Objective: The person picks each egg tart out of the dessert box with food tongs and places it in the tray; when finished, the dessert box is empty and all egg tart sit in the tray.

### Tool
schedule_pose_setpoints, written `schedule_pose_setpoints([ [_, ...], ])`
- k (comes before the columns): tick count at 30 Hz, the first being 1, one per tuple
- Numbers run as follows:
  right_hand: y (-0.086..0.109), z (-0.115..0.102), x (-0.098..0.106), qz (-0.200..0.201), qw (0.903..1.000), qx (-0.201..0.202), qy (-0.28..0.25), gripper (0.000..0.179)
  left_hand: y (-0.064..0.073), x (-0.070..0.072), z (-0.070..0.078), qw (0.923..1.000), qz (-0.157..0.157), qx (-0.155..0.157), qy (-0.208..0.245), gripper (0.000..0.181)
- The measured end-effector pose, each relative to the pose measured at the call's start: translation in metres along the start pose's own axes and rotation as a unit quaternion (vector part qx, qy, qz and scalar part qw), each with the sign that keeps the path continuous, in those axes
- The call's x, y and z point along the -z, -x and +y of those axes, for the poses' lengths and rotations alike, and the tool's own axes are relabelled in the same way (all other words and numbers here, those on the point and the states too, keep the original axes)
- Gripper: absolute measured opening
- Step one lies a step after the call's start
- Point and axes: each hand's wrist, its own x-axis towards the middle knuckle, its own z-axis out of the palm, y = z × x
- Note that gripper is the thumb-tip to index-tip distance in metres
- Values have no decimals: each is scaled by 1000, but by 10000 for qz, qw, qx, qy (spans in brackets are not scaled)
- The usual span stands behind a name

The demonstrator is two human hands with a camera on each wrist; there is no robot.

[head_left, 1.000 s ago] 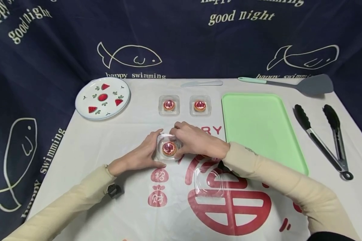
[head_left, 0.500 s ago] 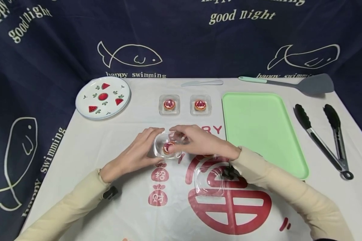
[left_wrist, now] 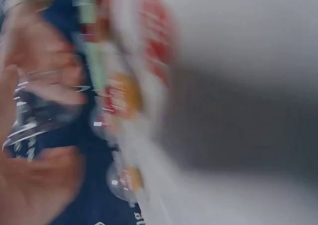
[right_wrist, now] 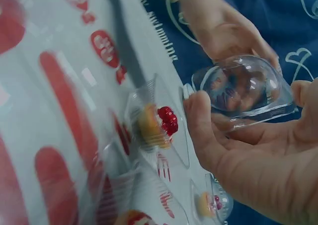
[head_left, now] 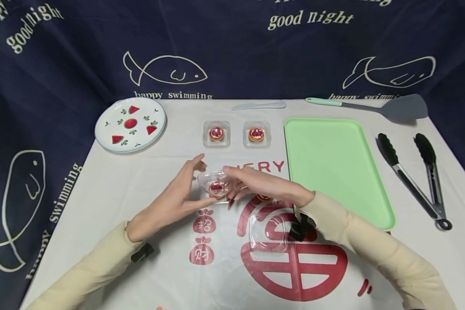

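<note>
A clear domed lid (head_left: 210, 181) is raised above a small berry-topped tart (head_left: 216, 188) at mid table; in the right wrist view the tart sits in its clear base (right_wrist: 179, 140). My right hand (head_left: 265, 183) pinches the lid (right_wrist: 248, 88) at its edge, holding it tilted. My left hand (head_left: 168, 200) is at the left of the lid, fingers spread and thumb low near the base; whether it touches either is unclear. A second tart (head_left: 264, 196) lies under my right wrist, mostly hidden. The left wrist view is blurred.
A loose clear lid (head_left: 268, 232) lies in front of my right forearm. Behind stand two boxed tarts (head_left: 216, 134), a knife (head_left: 258, 106) and a patterned plate (head_left: 131, 125). To the right are a green tray (head_left: 333, 159), a spatula (head_left: 403, 107) and tongs (head_left: 430, 185).
The lid has come up off the tart's base and tilted in my right hand. My left hand's fingers have spread away from the box's side.
</note>
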Motion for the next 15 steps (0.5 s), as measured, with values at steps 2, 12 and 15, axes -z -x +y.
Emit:
schedule_pose_setpoints([
  [2, 3, 2, -3, 2, 9992, 258, 307, 56, 2, 5, 3, 9927, -361, 698, 911, 74],
  [12, 21, 5, -20, 166, 9726, 872, 2147, 59, 18, 17, 5, 9461, -1732, 1248, 2437, 63],
  [15, 24, 6, -27, 118, 9522, 912, 2914, 68, 22, 13, 10, 9653, -1794, 838, 1703, 70],
])
